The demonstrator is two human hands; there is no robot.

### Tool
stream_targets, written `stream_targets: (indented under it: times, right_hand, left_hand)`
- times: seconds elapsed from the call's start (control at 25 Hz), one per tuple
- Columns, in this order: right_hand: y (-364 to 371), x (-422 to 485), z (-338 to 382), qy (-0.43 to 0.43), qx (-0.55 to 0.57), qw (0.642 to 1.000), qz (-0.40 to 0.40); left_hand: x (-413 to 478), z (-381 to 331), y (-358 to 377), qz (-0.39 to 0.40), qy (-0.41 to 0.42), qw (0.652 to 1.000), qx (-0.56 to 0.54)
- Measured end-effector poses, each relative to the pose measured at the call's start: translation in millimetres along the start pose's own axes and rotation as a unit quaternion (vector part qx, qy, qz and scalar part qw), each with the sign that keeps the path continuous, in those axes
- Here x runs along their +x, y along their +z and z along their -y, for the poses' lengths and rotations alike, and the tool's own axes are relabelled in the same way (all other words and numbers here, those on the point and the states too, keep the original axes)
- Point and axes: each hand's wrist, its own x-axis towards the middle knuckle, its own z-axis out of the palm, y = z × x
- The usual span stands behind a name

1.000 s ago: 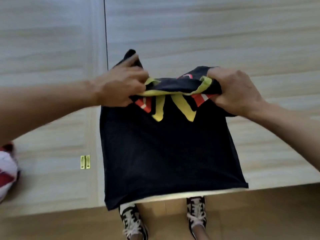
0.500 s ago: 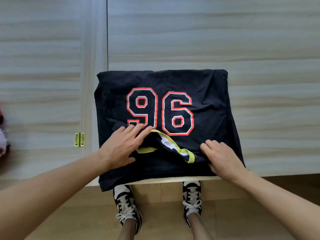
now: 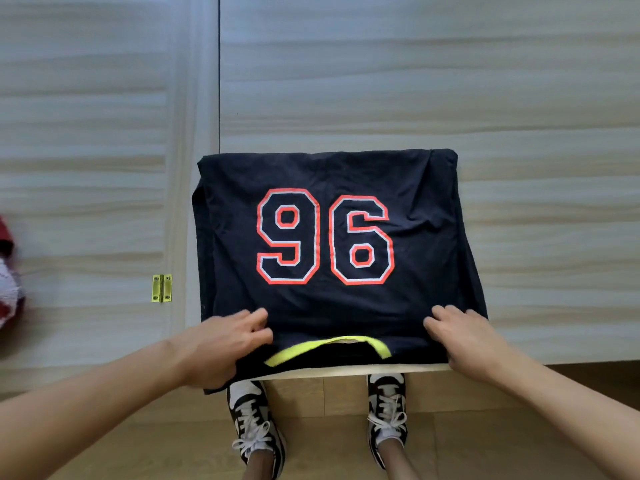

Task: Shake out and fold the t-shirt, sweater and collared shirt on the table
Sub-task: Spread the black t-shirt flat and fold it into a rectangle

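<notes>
T-shirt (image 3: 329, 233) lies folded on the table (image 3: 433, 81) at the near edge, number side up, yellow collar trim (image 3: 311, 348) towards us. Left hand (image 3: 221, 344) rests on the near left corner and right hand (image 3: 465, 336) on the near right. Fingers on both lie loosely extended on the cloth, pressing and not gripping as far as we can see.

The step looks like smoothing the fold. We'd sweep outward from the middle, keep the sides square and pull in the near left corner, which hangs over the table edge.

A brass hinge (image 3: 162, 288) sits just left of the shirt, and a red-and-white garment (image 3: 8, 275) lies at the far left, well apart. Shoes (image 3: 256, 424) are on the floor below. None of these is in our way.
</notes>
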Motion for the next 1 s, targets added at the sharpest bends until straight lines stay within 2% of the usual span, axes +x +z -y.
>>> stream_targets:
  times: [0.04,0.08,0.12,0.16,0.2,0.24,0.28,0.32,0.48,0.64,0.76,0.84,0.92,1.0]
  right_hand:
    - [-11.3,2.5,2.3,0.028,0.022,0.998,0.049]
    - [-25.0,8.6,3.8,0.061,0.056,0.995,0.063]
    - [-36.1,17.4,3.0,0.085,0.096,0.992,0.019]
    - [-45.4,27.4,0.9,0.103,0.134,0.983,-0.067]
    - [-52.0,40.2,-3.5,0.12,0.164,0.965,-0.167]
    - [-58.9,53.8,-6.8,0.127,0.192,0.942,-0.245]
    - [-63.2,68.7,-8.7,0.121,0.212,0.925,-0.29]
    - [-65.9,84.2,-11.1,0.111,0.222,0.922,-0.298]
    - [-56.6,129.5,-26.4,0.114,0.199,0.948,-0.223]
    - [-45.2,149.5,-56.0,0.105,0.113,0.957,-0.244]
    - [-89.5,174.7,-83.7,0.07,0.068,0.964,-0.247]
    - [-125.1,188.5,-89.4,0.077,0.033,0.96,-0.266]
    - [-140.4,190.8,-89.6,0.113,0.051,0.946,-0.301]
    - [-132.3,181.5,-97.5,0.149,0.09,0.932,-0.318]
  left_hand:
    - [0.6,1.0,-0.5,0.054,-0.024,0.997,-0.053]
    - [3.5,2.3,-3.8,0.05,-0.042,0.992,-0.111]
    - [10.2,5.1,-8.3,-0.019,-0.05,0.988,-0.142]
    - [19.8,10.8,-11.6,-0.136,-0.06,0.98,-0.135]
    - [31.1,18.8,-15.5,-0.249,-0.086,0.96,-0.099]
    - [43.4,25.2,-22.8,-0.327,-0.126,0.934,-0.068]
    - [56.5,30.4,-30.7,-0.371,-0.164,0.913,-0.051]
    - [70.8,36.0,-36.1,-0.38,-0.192,0.904,-0.043]
    - [110.1,59.8,-36.7,-0.3,-0.239,0.923,-0.029]
    - [119.8,66.8,-22.0,-0.285,-0.276,0.918,-0.009]
    - [126.8,40.3,-22.1,-0.283,-0.343,0.895,-0.035]
    - [131.3,14.2,-33.5,-0.26,-0.393,0.882,-0.027]
    - [131.6,-15.4,-54.0,-0.232,-0.408,0.883,-0.009]
    - [132.6,-36.2,-81.0,-0.193,-0.392,0.899,-0.021]
